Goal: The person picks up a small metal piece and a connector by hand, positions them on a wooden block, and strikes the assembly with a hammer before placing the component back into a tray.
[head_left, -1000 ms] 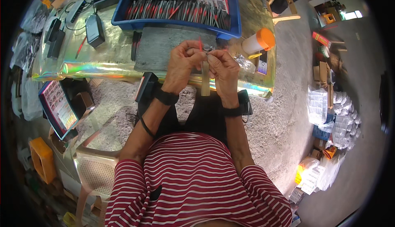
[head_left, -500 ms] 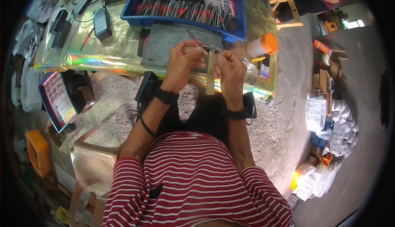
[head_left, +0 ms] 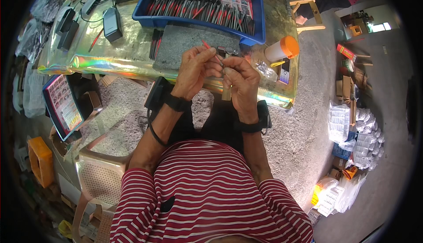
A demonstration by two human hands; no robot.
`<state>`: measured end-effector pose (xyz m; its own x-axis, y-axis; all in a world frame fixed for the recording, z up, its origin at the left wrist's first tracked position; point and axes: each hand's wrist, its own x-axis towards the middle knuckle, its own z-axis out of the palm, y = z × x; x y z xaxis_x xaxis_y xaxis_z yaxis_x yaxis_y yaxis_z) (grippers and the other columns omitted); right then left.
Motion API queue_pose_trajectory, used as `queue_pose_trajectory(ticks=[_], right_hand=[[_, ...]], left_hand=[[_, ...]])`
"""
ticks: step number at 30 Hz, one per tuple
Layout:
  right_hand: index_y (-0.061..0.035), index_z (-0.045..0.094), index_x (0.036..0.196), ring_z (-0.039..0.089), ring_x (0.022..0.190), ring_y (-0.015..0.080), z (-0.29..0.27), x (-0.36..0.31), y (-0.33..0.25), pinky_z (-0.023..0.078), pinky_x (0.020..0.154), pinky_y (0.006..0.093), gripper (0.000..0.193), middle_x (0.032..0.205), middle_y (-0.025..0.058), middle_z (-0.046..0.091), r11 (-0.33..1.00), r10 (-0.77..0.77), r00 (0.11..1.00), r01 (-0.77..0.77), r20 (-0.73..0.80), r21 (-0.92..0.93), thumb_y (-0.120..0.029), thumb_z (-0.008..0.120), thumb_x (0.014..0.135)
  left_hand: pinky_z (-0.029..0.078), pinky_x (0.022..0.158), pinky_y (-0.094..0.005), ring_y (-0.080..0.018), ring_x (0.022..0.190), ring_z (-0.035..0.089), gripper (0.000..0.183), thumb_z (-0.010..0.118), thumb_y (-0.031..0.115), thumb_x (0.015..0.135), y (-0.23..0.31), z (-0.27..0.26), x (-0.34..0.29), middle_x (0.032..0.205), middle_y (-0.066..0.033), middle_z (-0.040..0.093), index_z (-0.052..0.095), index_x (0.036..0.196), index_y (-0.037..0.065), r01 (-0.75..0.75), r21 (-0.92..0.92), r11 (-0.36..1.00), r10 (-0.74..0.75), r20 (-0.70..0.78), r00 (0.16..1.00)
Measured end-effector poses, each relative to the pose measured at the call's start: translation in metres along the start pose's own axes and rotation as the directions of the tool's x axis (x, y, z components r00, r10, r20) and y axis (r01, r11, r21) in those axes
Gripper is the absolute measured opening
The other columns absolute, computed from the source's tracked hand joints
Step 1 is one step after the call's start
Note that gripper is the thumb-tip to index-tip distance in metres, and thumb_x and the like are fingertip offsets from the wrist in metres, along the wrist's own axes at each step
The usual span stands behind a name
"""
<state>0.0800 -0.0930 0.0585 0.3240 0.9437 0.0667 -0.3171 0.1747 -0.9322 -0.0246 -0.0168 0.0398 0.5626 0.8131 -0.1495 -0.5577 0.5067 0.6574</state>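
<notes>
Over the table edge, my left hand [head_left: 194, 71] is closed, thumb against fingertips, on a thin red stick [head_left: 206, 45] that slants up past the thumb. My right hand [head_left: 243, 77] is closed too, its fingertips meeting the stick's lower end; the fingers hide the tip. Below them a flat yellowish strip [head_left: 226, 94] sticks out from the table edge, partly covered by my right hand. A small dark metal piece [head_left: 229, 50] lies just beyond the hands. Behind is a grey slab [head_left: 176, 44], with several slim red-and-black sticks [head_left: 155, 44] at its left side.
A blue tray [head_left: 261, 22] full of slim red-and-black pieces stands at the back. On the right are an orange-lidded jar [head_left: 282, 49] and a clear plastic bag [head_left: 265, 71]. Dark chargers and cables lie at left around a grey box [head_left: 112, 24]. A person sits at far right.
The red stick now points up from my left fingers. My right hand has turned and dropped slightly, covering more of the yellowish strip.
</notes>
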Motion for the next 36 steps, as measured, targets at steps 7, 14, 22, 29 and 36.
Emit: queue_pose_trajectory(ticks=[7,14,22,29,36], right_hand=[[0.0029,0.054,0.089,0.044,0.051,0.0036,-0.002,0.001,0.0,0.035,0.043,0.0165,0.014,0.073,0.0033,0.053,1.0,-0.007,1.0,0.007,0.008,-0.014,0.002,0.052,0.075],[0.0019,0.052,0.089,0.043,0.051,0.0032,-0.002,0.0,0.001,0.034,0.043,0.0165,0.015,0.073,0.0026,0.052,0.999,0.019,1.0,-0.019,0.001,-0.039,0.002,0.051,0.074],[0.0014,0.05,0.088,0.043,0.054,0.002,0.001,-0.002,0.002,0.034,0.044,0.016,0.013,0.074,0.0021,0.051,0.966,0.006,1.0,-0.011,-0.021,-0.256,0.004,0.049,0.075],[0.0007,0.047,0.09,0.046,0.061,0.0027,0.002,-0.002,0.016,0.037,0.053,0.0157,0.016,0.076,0.0015,0.05,0.955,-0.032,0.997,0.01,-0.072,-0.295,0.006,0.048,0.075],[-0.0004,0.047,0.089,0.044,0.06,0.0027,0.002,0.002,0.033,0.035,0.051,0.0156,0.013,0.074,0.0004,0.048,0.898,-0.148,0.988,0.114,-0.047,-0.425,0.005,0.048,0.076]], left_hand=[[0.049,0.043,-0.0212,-0.0132,0.053,0.058,0.015,0.051,0.012,0.082,-0.001,-0.001,-0.001,0.069,-0.0106,0.057,0.051,0.074,-0.001,0.015,-0.033,0.999,-0.014,0.015,1.0],[0.05,0.043,-0.0215,-0.0136,0.053,0.058,0.013,0.05,0.011,0.082,-0.002,-0.001,-0.002,0.07,-0.0122,0.058,0.049,0.074,0.001,-0.014,-0.017,1.0,0.014,0.0,1.0],[0.047,0.045,-0.0218,-0.0134,0.055,0.056,0.021,0.051,0.011,0.082,0.001,0.006,-0.008,0.07,-0.0112,0.057,0.036,0.092,0.001,-0.186,0.274,0.943,0.195,-0.003,0.981],[0.047,0.048,-0.0205,-0.0115,0.058,0.056,0.022,0.053,0.011,0.081,0.003,0.003,-0.011,0.072,-0.0099,0.058,0.039,0.093,-0.001,-0.24,0.4,0.884,0.252,0.024,0.967],[0.048,0.054,-0.0213,-0.0114,0.062,0.057,0.018,0.056,0.01,0.079,0.006,-0.013,-0.009,0.074,-0.0088,0.059,0.049,0.091,-0.001,-0.149,0.412,0.899,0.14,0.052,0.989]])
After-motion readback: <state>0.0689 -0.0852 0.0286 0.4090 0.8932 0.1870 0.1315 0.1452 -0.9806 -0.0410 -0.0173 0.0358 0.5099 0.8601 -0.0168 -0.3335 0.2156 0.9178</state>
